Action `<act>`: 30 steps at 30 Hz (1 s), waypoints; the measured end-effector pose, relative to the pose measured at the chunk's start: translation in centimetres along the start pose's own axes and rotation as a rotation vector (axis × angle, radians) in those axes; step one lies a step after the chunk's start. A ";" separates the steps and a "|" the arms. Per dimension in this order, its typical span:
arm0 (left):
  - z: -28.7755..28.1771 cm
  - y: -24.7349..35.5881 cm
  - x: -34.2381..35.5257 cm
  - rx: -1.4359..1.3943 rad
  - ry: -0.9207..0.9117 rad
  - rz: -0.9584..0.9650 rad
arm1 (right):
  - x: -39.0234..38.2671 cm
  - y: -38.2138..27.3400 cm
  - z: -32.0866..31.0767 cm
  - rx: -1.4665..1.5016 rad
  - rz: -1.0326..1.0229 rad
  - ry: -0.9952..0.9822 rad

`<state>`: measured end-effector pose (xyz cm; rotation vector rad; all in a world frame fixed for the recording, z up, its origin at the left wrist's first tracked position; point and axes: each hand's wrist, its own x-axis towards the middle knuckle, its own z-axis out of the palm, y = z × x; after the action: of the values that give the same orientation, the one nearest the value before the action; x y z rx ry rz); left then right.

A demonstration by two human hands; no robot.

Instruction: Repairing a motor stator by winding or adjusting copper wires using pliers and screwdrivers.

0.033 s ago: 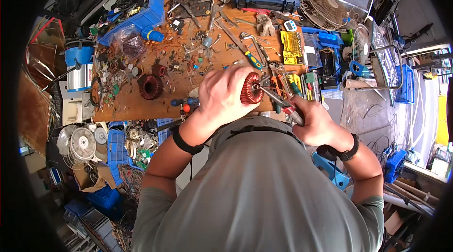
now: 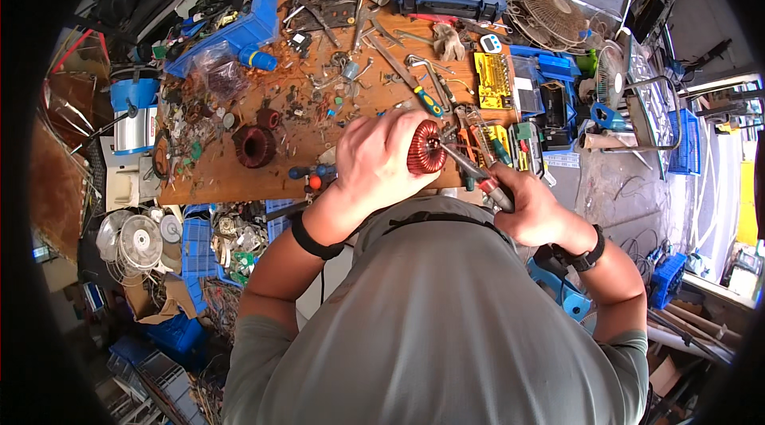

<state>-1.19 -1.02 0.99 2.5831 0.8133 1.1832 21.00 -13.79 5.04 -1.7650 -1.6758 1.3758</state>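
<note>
Head view, looking down: the left hand (image 2: 382, 152) is curling round the copper coil (image 2: 424, 162), its fingers pressing on the ring's nine-o'clock side and leaving the open face turned toward three. The coil is sitting up off the wooden table (image 2: 307, 146), near the person's belly, just past the tabletop's near edge or over it; cannot tell which. The right hand (image 2: 530, 200) is wrapping the red-handled tool (image 2: 502, 194), palm and fingers closed on the grip, its metal shaft slanting in from four o'clock toward the coil's centre hole. The tip is lying at the hole's mouth; whether it is touching wire or sitting inside is too small to tell. My judgement on doing this well: the coil is wanting a firm, unmoving hold, the left fingers staying behind the rim and clear of the shaft's line; the right wrist is best pushing in short, measured strokes, since a slipping tip would be heading for the left palm. Bracing both forearms against the body would be helping too. Around the coil: a dark red ring (image 2: 261, 162) is lying at nine o'clock, a blue-and-yellow handle (image 2: 428, 101) at twelve, a yellow bit case (image 2: 494, 82) between one and two.
</note>
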 end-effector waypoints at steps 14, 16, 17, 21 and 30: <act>0.8 1.1 0.1 -0.027 -0.358 -0.391 | 0.5 1.4 0.3 -0.801 -0.385 0.597; 0.9 0.6 -0.2 -0.030 -0.365 -0.376 | 0.7 1.2 -0.1 -0.843 -0.388 0.588; 1.0 0.3 -0.5 -0.036 -0.317 -0.319 | 0.8 0.9 -0.3 -0.889 -0.407 0.585; 0.6 0.2 -0.9 0.039 -0.161 -0.139 | 1.1 0.8 -1.0 -0.974 -0.453 0.573; -0.3 -0.7 0.4 -0.554 -0.404 -0.190 | 0.7 1.5 -2.8 -0.866 -0.540 0.633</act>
<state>-1.52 -0.27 1.18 2.1213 0.5309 0.6717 23.99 -12.52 4.85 -1.6253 -2.2268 -0.1959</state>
